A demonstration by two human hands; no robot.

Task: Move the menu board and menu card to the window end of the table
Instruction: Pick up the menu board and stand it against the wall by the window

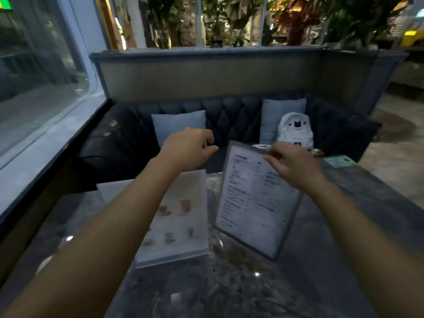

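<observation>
Marble-looking dark surface (241,285) with two menus on it. Picture menu card (183,216) sits toward the window side, partly hidden under my left arm. Left hand (187,146) hovers above it, fingers loosely curled, holding nothing. Right hand (292,165) pinches the top edge of the framed menu board (254,200), tilted upright, text too blurry to read

We count two hands: left hand (187,148), right hand (292,165). One menu board (250,203), one menu card (181,216), two cushions (179,126), one white backpack (296,131), one table (332,260).
</observation>
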